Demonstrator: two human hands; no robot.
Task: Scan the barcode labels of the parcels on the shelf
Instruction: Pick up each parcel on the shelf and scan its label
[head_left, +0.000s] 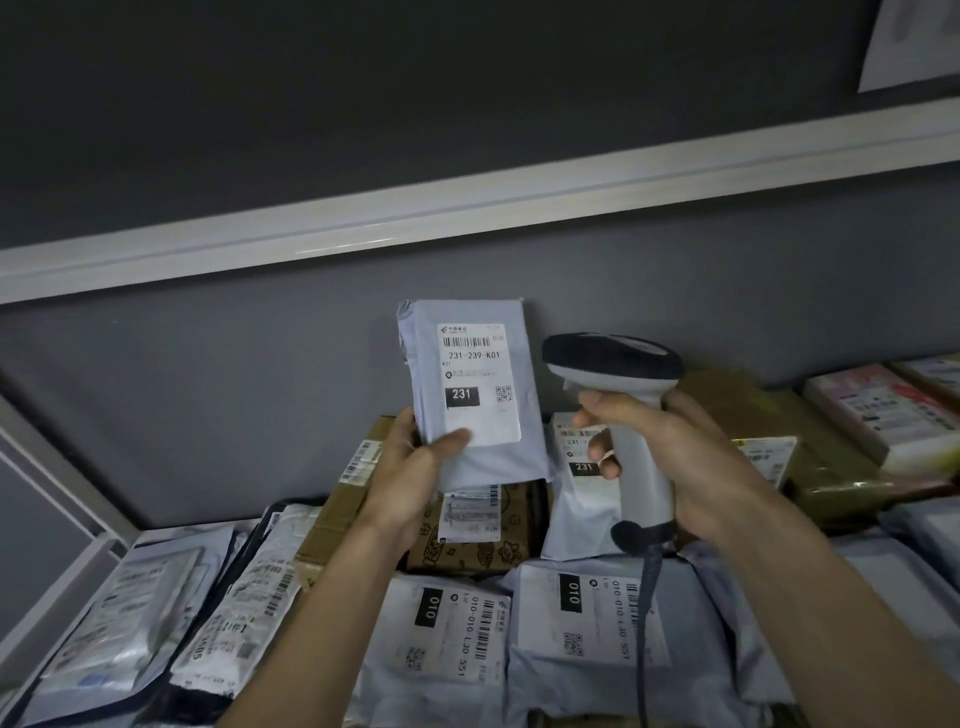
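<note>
Head view puts both hands over the packed shelf (62, 587), and I read the pose as a scan being lined up. My left hand (410, 478) holds a pale grey parcel (467, 395) upright above the pile, thumb pressed across the lower front and the other fingers wrapped behind its left edge. I judge the grip sits low so that the barcode label (478, 382) stays uncovered and faces me; the bars at its top are clear of the thumb.

My right hand (680, 457) is curled round the handle of the scanner (623, 415), index finger reaching forward to where a trigger would be, though I cannot tell whether it is pressing. The dark scanner head sits just beside the parcel's right edge, level with the label. It looks too side-on to read the bars, so I expect it needs turning toward them.

Below, more parcels lie flat with labels up, two marked 010 (457, 639) nearest me, and a brown carton (478, 540) under the raised parcel. They appear laid face-up for scanning.
</note>
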